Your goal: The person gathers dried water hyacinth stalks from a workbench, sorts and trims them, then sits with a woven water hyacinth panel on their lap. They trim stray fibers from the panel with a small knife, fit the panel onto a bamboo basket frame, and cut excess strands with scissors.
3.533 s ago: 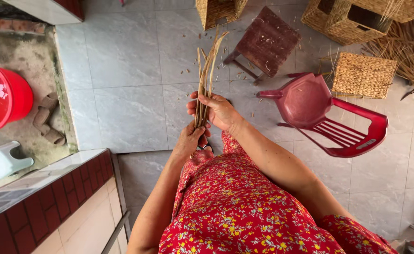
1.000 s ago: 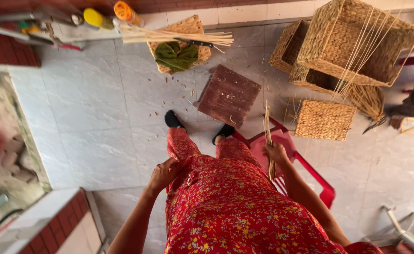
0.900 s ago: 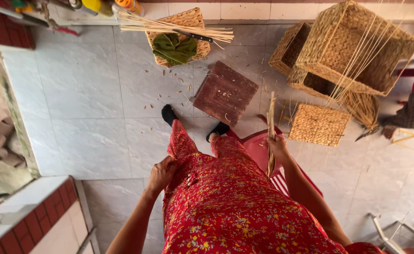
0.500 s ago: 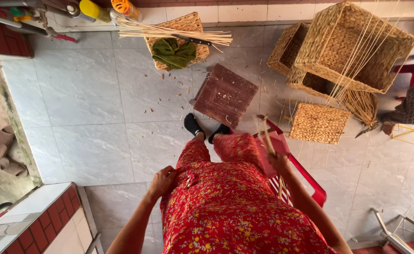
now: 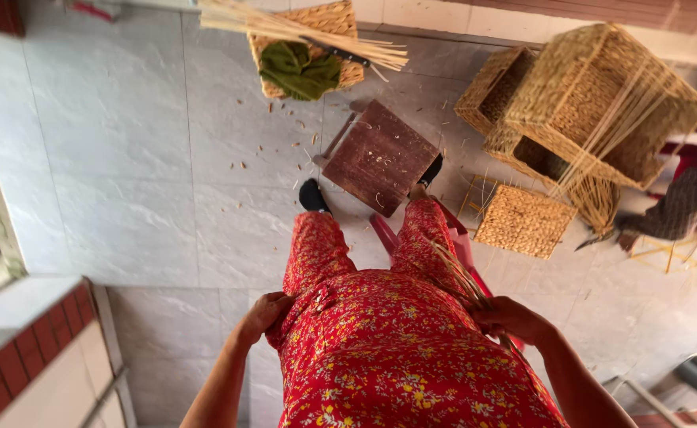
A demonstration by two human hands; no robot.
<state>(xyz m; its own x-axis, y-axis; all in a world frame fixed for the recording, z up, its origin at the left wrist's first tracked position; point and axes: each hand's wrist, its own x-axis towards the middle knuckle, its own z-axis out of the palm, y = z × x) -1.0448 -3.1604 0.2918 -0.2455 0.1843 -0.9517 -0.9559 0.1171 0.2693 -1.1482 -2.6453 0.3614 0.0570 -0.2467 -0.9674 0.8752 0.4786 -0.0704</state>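
The right hand (image 5: 515, 319) is curled around a thin bundle of dried straw strands (image 5: 461, 280), gripping them near their lower end at the hip. The strands are flat, pale tan to brown and stiff-looking; they run up and to the left from the fist and lie across the right thigh of the red flowered dress (image 5: 388, 349), their tips slightly fanned. Below the fist a short length shows against the floor.

The left hand (image 5: 265, 313) rests against the dress at the left hip, fingers bent loosely inward; whether it pinches the cloth cannot be told.

Under the right leg sits a red plastic chair (image 5: 461, 246), mostly hidden. In front of the feet stands a dark brown stool (image 5: 378, 156) on the grey tiled floor (image 5: 118, 182), which is sprinkled with straw scraps. Further off a flat woven tray (image 5: 340, 20) holds a green cloth (image 5: 298, 70), with a long sheaf of pale stalks (image 5: 285, 28) laid across it. To the right several woven baskets (image 5: 602, 103) are stacked, one trailing loose strands, and a smaller box-shaped basket (image 5: 524, 222) stands beside the chair.
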